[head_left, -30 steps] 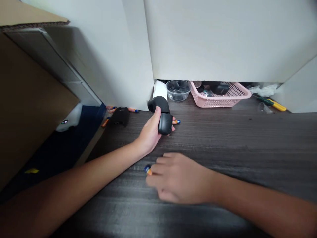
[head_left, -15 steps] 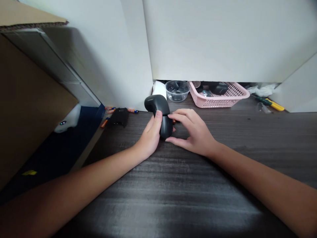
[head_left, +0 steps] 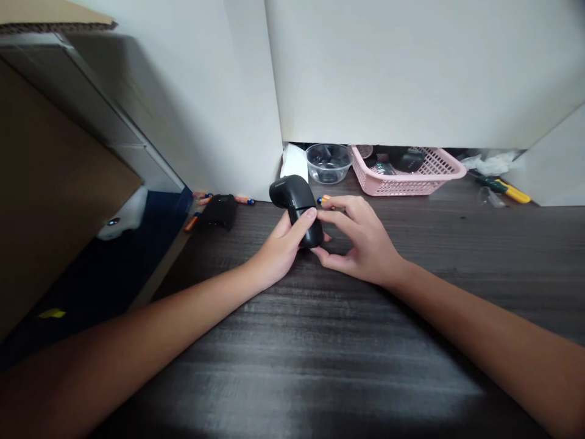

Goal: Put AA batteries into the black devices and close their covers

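Note:
A black curved handheld device [head_left: 297,194], bent in the middle and crossed by a seam, is held tilted above the dark wooden table [head_left: 292,341]. My left hand [head_left: 278,253] grips it from the left, its thumb lying over the lower part near the seam. From the right, my right hand [head_left: 361,241] pinches the lower part, thumb at the bottom end and a finger near the seam. An orange battery [head_left: 325,199] with a blue end shows by the right index fingertip; whether that finger touches it I cannot tell. The device's underside is hidden.
At the left lie a black plastic piece [head_left: 219,212] and several orange batteries [head_left: 192,222]. Along the back stand a clear plastic bowl [head_left: 329,174], a pink basket [head_left: 404,185] and a yellow-and-green tool [head_left: 514,192]. A cardboard box [head_left: 50,183] rises at the left edge.
The left thumb has slid right across the device toward the seam. The device has turned slightly and shifted right. The right index finger has lifted off it, and the battery end shows beside that finger.

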Available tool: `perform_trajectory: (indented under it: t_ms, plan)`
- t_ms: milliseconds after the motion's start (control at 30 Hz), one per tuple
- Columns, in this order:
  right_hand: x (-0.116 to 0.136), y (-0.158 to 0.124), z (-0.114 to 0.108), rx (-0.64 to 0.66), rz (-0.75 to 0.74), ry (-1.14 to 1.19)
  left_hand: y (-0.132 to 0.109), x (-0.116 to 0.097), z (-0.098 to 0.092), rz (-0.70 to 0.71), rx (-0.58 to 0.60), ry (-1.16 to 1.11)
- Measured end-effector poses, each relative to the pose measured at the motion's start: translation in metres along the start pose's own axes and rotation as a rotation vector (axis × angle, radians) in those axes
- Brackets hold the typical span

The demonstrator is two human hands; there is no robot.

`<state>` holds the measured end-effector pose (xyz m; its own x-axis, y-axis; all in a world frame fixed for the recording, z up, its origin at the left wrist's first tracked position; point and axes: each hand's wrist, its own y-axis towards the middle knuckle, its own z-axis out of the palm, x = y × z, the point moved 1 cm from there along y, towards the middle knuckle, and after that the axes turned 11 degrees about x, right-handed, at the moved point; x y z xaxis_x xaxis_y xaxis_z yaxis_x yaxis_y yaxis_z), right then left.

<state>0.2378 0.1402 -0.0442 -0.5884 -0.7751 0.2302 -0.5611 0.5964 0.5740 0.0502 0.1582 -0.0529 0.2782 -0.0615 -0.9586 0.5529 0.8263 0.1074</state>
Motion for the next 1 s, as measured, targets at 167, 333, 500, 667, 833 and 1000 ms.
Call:
perform_trajectory:
  t_ms: [167,333,500,667,833,1000]
  plan:
    - [0.003,0.005,-0.008,0.067,-0.039,0.063,-0.008,-0.009,0.008,-0.004,0.128,0.167]
    - [0.011,-0.001,-0.017,0.146,-0.083,0.087,-0.026,-0.020,0.027,-0.032,0.224,0.328]
    - [0.023,-0.028,-0.024,0.084,0.001,0.155,-0.046,-0.015,0.046,-0.156,0.297,0.049]
    - [0.027,-0.042,-0.033,0.080,0.004,0.207,-0.055,-0.012,0.051,-0.206,0.286,-0.170]
    - [0.019,-0.041,-0.032,0.153,0.099,0.407,-0.051,-0.016,0.051,-0.255,0.229,-0.167]
    - [0.015,-0.043,-0.031,0.221,0.217,0.610,-0.045,-0.018,0.047,-0.313,0.247,-0.190]
